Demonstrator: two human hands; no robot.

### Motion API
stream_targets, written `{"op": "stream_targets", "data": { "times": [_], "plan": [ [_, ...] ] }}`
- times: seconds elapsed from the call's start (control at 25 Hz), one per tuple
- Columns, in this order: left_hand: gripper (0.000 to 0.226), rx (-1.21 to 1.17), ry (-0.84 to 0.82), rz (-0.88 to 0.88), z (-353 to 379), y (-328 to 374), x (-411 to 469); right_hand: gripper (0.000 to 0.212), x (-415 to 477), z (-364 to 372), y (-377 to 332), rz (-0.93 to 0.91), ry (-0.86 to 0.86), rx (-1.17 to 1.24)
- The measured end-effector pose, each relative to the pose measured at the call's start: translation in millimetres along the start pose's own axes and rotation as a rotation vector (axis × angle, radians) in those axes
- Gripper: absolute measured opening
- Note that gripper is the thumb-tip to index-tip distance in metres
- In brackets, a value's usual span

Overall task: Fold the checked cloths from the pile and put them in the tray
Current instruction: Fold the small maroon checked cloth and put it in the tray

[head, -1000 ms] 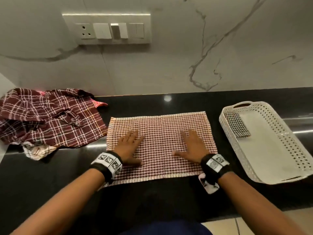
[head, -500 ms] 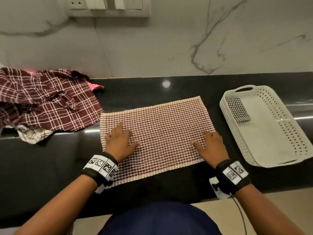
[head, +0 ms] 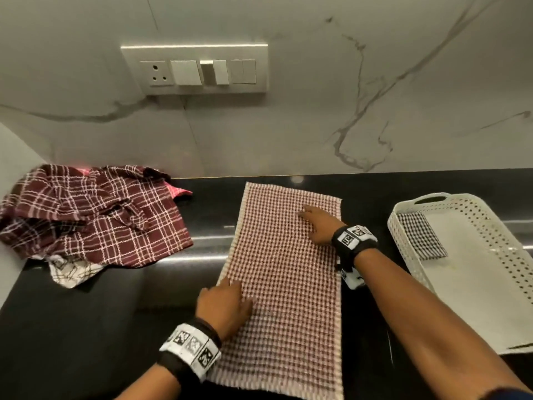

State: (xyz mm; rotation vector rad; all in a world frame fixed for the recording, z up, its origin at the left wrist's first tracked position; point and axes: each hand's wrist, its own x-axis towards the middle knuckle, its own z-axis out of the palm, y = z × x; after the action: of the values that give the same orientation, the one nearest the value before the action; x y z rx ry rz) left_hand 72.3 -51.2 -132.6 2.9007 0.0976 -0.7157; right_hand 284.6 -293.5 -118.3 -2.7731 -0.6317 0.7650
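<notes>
Checked cloth point(head: 284, 287) flat on counter point(head: 86, 327); left hand point(head: 223, 306), right hand point(head: 318, 226) press it, fingers straight; tray point(head: 473, 298) right.

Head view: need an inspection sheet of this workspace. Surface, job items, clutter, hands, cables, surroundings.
Surface: black glossy countertop, reflective.
Job's things: red checked cloth lies spread flat in the middle, long side running away from the person. Pile of plaid cloths sits crumpled at the left. White perforated tray is at the right, with one folded black checked cloth in its far left corner.
Clutter: nothing seen.
Hands: left hand rests flat on the red cloth's left edge. Right hand rests flat near its far right. Both wrists wear marker bands.
Cables: possible thin lead by the right forearm, too faint to confirm.
Surroundings: marble wall, switch panel.
</notes>
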Motion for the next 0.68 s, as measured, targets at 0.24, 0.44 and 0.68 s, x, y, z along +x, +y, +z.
{"op": "stream_targets", "data": {
  "times": [0.24, 0.44, 0.68],
  "plan": [
    [0.047, -0.131, 0.132, 0.222, 2, 41, 37, 0.103, -52, 66, -7, 0.083, 0.07, 0.14],
    [0.092, -0.024, -0.08, 0.091, 11, 41, 89, 0.14, -89, 99, 11, 0.03, -0.146, -0.104],
    [0.085, -0.039, 0.122, 0.203, 16, 45, 58, 0.124, -98, 78, 9, -0.089, -0.013, -0.085]
  ]
}}
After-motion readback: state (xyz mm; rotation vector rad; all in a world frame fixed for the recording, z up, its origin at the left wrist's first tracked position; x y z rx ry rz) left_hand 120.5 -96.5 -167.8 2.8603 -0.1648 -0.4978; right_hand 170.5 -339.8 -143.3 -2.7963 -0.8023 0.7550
